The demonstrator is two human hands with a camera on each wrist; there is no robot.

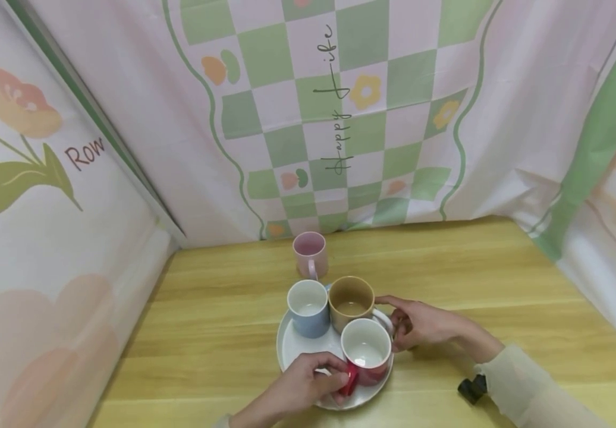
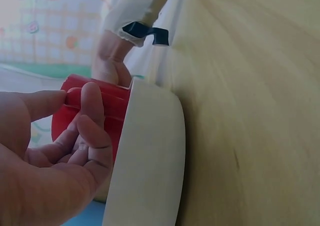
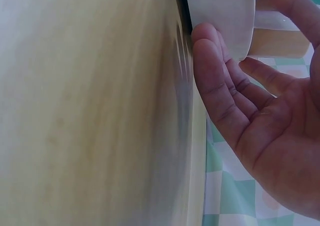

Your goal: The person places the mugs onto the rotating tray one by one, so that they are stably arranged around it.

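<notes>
A white round plate (image 1: 282, 348) carries a red mug (image 1: 376, 375), a blue mug (image 1: 310, 326) and a tan mug (image 1: 346, 295), all upright with pale or tan insides. My left hand (image 1: 310, 380) pinches the red mug's handle between thumb and fingers, over the near side of the plate. In the left wrist view that hand (image 2: 55, 156) is beside the red mug. At the plate's right side, my right hand (image 1: 426, 324) has its index finger reaching to the tan mug, near its white handle. The right wrist view has the loosely bent fingers (image 3: 215, 80) at the plate's edge.
A pink mug (image 1: 308, 261) stands on the wooden table (image 1: 206, 321) behind the plate. Printed curtains (image 1: 319, 119) hang at the back and both sides. A black device (image 1: 471, 389) sits by the right sleeve (image 1: 522, 380).
</notes>
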